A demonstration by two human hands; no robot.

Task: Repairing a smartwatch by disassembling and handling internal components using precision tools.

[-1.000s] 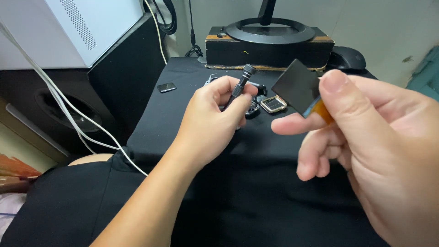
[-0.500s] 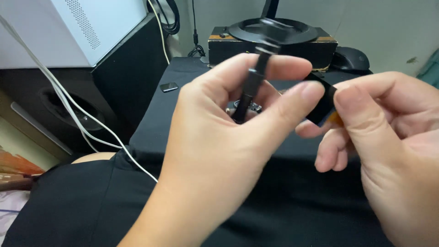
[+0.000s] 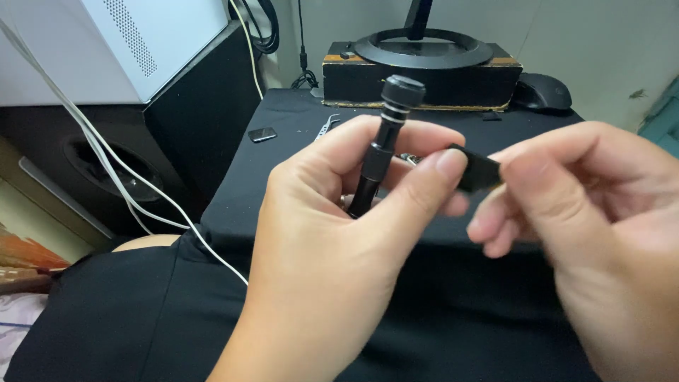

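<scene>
Black screwdriver (image 3: 382, 145) upright (knurled cap on top), grasped by left hand (image 3: 339, 240). Just right of the screwdriver, right hand (image 3: 587, 219) pinches a small black part (image 3: 475, 172). Behind it: cloth-covered surface (image 3: 297, 141), tweezers (image 3: 325, 124), monitor base (image 3: 423, 51).

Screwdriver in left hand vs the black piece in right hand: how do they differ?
The screwdriver is a long, round rod with a knurled cap; the black piece is short and flat. The left hand holds the screwdriver nearly upright; the right hand pinches the black piece roughly level. Both are black.
</scene>
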